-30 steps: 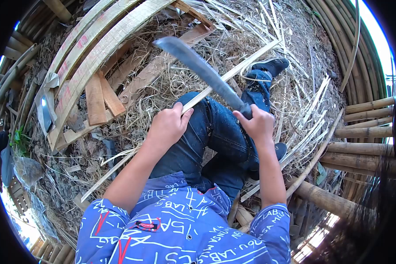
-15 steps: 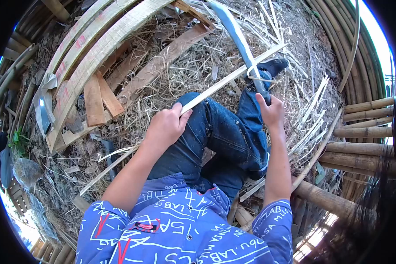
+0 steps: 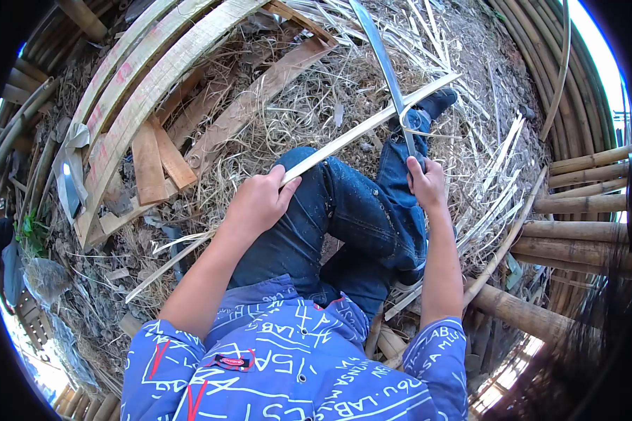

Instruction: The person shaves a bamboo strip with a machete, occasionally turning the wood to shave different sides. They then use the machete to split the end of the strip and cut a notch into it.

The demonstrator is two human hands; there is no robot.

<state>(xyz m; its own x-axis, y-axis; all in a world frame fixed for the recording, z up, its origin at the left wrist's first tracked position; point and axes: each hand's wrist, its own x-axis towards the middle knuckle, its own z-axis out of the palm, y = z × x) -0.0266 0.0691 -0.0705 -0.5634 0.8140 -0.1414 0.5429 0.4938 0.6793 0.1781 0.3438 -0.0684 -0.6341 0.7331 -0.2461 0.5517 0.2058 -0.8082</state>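
My left hand (image 3: 258, 201) is closed round a pale bamboo strip (image 3: 351, 135), which slants up and right over my knee, its far end above my shoe. My right hand (image 3: 427, 184) grips a machete (image 3: 381, 52) by its handle, mostly hidden in the fingers. The long blade points up and away from me. Near its base the blade crosses the strip, and a thin curled shaving (image 3: 418, 132) hangs there. Behind my left forearm the strip's tail (image 3: 167, 272) comes out, split into thin slivers.
Curved planks (image 3: 144, 98) lie at the upper left, with short brown boards (image 3: 148, 161) beside them. Shavings (image 3: 288, 116) cover the ground around my legs. Bamboo poles (image 3: 576, 243) stick in from the right, and split strips (image 3: 495, 189) lie near them.
My right hand has moved slightly left and toward me with the machete, and the blade has turned more upright in view. My left hand has shifted slightly left, still holding the bamboo strip.
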